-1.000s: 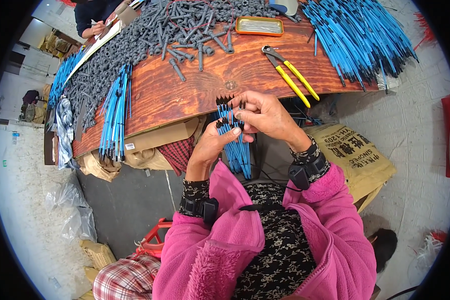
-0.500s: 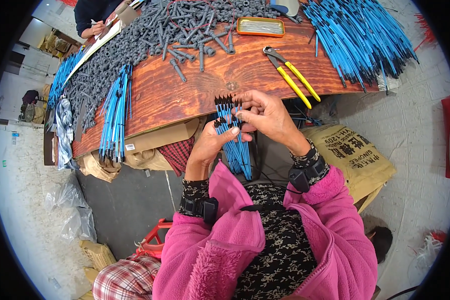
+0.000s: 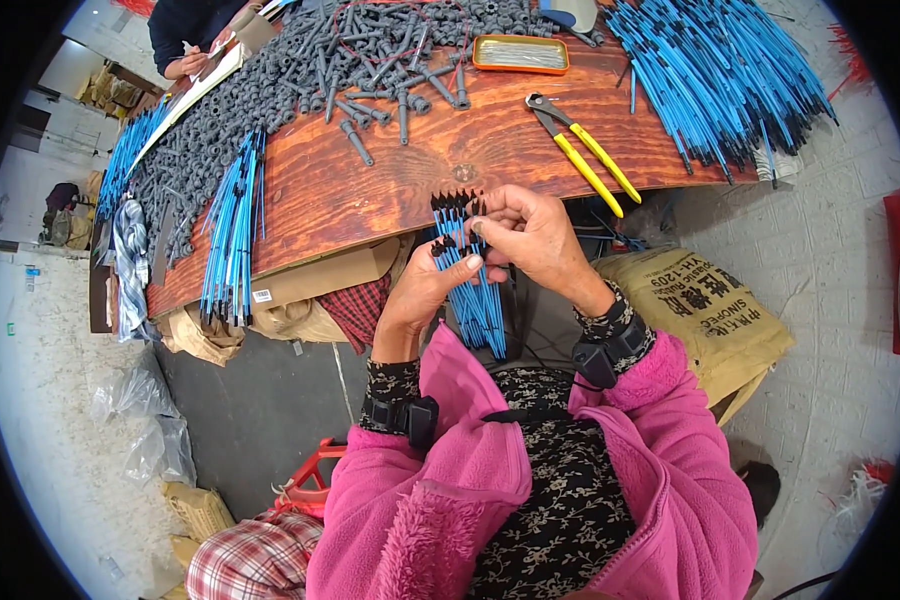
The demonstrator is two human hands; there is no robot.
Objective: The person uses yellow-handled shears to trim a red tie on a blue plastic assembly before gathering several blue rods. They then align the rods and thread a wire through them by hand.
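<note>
1. Your left hand (image 3: 420, 290): clamped round a bundle of slim blue rods (image 3: 477, 312), black-tipped, held before you by the near edge of the worktop (image 3: 400, 185).
2. Your right hand (image 3: 538, 238): fingers bent in at the bundle's right-side tips; cannot tell whether they pinch 1.
3. Yellow-handled pliers (image 3: 595, 160) to the right; shallow tray (image 3: 520, 70) beyond; grey parts (image 3: 260, 105) heaped far left; blue heap of rods (image 3: 710, 85) far right.

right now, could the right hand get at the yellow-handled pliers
Probably yes: the pliers lie uncovered, handle ends jutting past the near edge of the tabletop, though the right hand is busy at the blue rods.
</note>
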